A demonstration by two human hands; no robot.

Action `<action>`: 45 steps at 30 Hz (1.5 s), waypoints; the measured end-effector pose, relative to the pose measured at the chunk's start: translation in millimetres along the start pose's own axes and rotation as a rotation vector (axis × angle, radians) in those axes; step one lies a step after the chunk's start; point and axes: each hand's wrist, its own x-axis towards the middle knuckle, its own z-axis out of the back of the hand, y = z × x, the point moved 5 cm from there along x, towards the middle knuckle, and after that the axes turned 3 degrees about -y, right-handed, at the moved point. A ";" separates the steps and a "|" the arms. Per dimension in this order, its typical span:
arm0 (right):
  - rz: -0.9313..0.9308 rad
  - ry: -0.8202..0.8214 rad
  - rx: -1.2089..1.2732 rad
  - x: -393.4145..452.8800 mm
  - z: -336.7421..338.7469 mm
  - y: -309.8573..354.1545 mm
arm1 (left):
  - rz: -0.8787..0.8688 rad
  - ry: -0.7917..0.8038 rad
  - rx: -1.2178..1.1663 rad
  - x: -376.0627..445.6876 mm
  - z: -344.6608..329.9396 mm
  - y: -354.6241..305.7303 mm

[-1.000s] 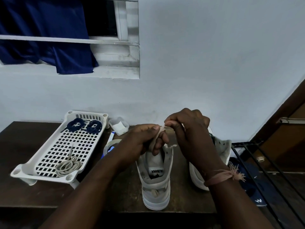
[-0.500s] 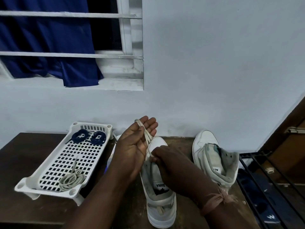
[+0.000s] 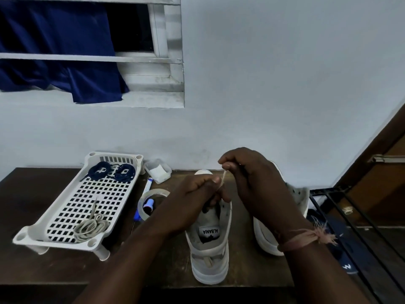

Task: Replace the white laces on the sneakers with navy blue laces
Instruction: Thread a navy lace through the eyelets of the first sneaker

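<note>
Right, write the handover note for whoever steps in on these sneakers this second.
Left hand and right hand both pinch a white lace above the near sneaker.
Second sneaker stands to its right, mostly hidden by the right arm.
One removed white lace lies bundled in the white tray; two navy lace bundles sit at the tray's far end, untouched.
Left: finish with the held lace, then thread navy into both sneakers.

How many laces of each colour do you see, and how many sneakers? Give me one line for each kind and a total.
Navy blue lace bundles in the white tray: 2
White laces: 2, one coiled in the tray, one held by both hands
White sneakers: 2
Total: 6
</note>
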 end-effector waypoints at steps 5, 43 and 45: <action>-0.225 0.002 0.249 -11.0 -21.1 -15.6 | 0.129 0.050 -0.596 -1.2 -11.2 -1.0; -0.279 -0.179 0.209 -7.7 -31.2 -1.0 | 0.123 -0.066 -0.441 11.7 0.1 18.9; -0.341 -0.223 0.185 -10.3 -33.4 -2.7 | 0.144 -0.091 -0.444 12.0 0.8 20.8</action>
